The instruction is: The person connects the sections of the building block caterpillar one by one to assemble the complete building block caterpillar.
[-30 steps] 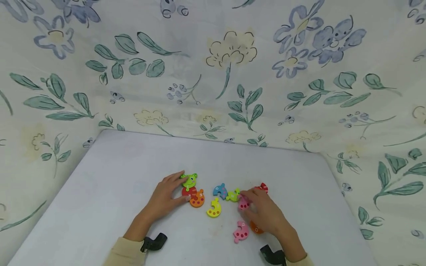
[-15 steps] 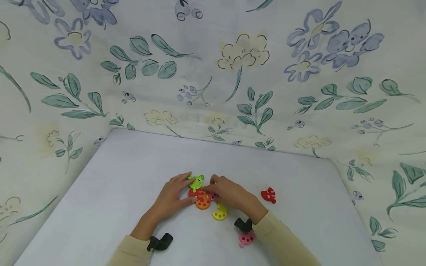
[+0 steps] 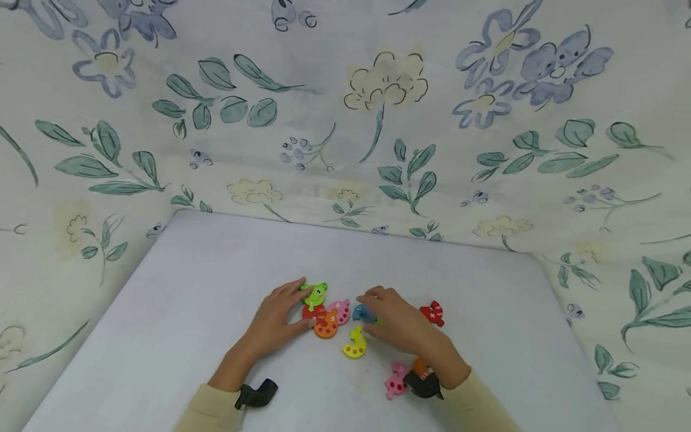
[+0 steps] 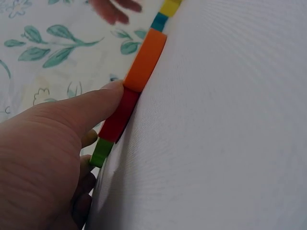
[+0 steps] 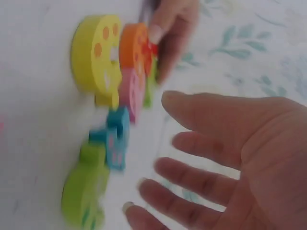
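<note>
My left hand (image 3: 275, 318) holds a row of wooden caterpillar puzzle pieces between thumb and fingers. The green frog-like head (image 3: 315, 295) tops the row, then a red piece (image 4: 120, 115) under the thumb and a spotted orange piece (image 3: 326, 327). A pink piece (image 3: 341, 311) sits against the orange one. My right hand (image 3: 402, 321) hovers with spread, relaxed fingers over a blue piece (image 3: 363, 313) and a light green piece (image 5: 84, 191), gripping neither in the right wrist view. Nearer the front lies a yellow piece (image 3: 354, 346).
Farther right lies a striped red piece (image 3: 433, 313). A second pink piece (image 3: 396, 381) and an orange-brown piece (image 3: 420, 365) lie near the right wrist, the latter partly hidden by the black wrist camera (image 3: 423, 384). Flowered cloth (image 3: 383, 120) hangs behind the white table (image 3: 227, 258).
The right hand carried the pink piece left to the orange piece, let go of it, and moved back right over the blue and green pieces. The left hand stayed on the row.
</note>
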A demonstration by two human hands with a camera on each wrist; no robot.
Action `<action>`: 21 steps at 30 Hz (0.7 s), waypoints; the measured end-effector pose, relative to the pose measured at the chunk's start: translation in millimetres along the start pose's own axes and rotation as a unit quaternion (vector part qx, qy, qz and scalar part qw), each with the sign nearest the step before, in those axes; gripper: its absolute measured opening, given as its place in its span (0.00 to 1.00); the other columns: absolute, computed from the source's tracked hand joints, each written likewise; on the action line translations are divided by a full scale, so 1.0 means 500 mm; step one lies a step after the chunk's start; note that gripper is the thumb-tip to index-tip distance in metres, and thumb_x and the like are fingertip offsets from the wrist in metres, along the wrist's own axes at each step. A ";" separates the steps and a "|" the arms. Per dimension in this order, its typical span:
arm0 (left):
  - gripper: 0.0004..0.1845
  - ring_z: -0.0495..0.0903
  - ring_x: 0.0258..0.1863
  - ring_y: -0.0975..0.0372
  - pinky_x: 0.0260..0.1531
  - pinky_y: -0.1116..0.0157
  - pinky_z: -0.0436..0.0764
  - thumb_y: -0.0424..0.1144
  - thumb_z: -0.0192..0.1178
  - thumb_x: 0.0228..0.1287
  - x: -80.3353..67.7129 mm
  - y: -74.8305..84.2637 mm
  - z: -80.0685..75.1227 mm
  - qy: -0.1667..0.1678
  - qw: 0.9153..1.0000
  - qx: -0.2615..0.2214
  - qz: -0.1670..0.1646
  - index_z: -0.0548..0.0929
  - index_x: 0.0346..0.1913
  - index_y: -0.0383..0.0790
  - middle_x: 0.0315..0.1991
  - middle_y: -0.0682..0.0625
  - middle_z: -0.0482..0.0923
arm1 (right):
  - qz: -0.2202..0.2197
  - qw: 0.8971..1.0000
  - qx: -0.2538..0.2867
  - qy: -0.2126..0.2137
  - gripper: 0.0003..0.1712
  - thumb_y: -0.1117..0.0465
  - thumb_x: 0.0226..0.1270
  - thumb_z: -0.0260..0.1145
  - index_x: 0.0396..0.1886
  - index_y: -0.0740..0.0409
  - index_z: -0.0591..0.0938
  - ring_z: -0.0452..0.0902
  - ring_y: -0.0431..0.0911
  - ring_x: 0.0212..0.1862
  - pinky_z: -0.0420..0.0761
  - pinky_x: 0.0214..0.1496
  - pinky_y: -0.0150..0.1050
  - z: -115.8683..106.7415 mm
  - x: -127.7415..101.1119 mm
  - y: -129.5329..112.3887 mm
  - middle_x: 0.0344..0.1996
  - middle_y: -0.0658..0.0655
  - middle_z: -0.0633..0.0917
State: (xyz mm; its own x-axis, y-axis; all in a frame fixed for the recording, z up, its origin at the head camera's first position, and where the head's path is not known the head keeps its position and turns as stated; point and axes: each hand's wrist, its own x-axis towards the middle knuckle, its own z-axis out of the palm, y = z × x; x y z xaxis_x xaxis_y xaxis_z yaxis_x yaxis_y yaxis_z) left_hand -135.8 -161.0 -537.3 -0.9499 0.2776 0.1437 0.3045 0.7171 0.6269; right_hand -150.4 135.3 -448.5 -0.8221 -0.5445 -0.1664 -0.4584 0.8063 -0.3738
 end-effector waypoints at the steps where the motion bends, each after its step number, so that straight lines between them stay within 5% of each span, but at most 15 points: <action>1: 0.40 0.60 0.78 0.47 0.71 0.36 0.64 0.50 0.76 0.62 0.000 0.001 0.000 0.001 1.000 0.000 -0.001 0.75 0.75 0.46 0.80 0.47 0.63 | 0.003 1.000 0.003 0.008 0.33 0.54 0.69 0.75 0.72 0.54 0.79 0.72 0.54 0.67 0.81 0.64 0.52 -0.006 -0.014 0.012 0.66 0.57 0.78; 10: 0.39 0.61 0.77 0.47 0.70 0.35 0.64 0.50 0.76 0.62 -0.006 -0.002 0.002 0.003 1.000 -0.006 -0.009 0.76 0.75 0.47 0.80 0.48 0.63 | 0.079 0.996 0.019 0.039 0.30 0.58 0.66 0.77 0.66 0.60 0.82 0.77 0.48 0.46 0.84 0.55 0.49 -0.025 -0.081 0.105 0.55 0.59 0.82; 21: 0.39 0.61 0.77 0.47 0.70 0.35 0.63 0.51 0.76 0.61 -0.008 -0.001 0.005 0.004 1.000 -0.015 -0.017 0.76 0.74 0.48 0.79 0.49 0.64 | 0.127 0.992 0.004 0.018 0.38 0.42 0.55 0.82 0.59 0.60 0.83 0.76 0.49 0.47 0.86 0.51 0.49 0.034 -0.041 0.066 0.47 0.55 0.80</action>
State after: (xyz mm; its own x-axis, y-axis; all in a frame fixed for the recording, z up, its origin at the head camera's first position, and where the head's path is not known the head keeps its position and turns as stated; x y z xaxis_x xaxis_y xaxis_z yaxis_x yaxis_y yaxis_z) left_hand -132.2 -160.8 -540.1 -0.9601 0.2482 0.1291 0.2706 0.7067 0.6537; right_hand -142.8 169.0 -472.8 -0.9221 -0.3157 -0.2236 -0.2327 0.9143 -0.3315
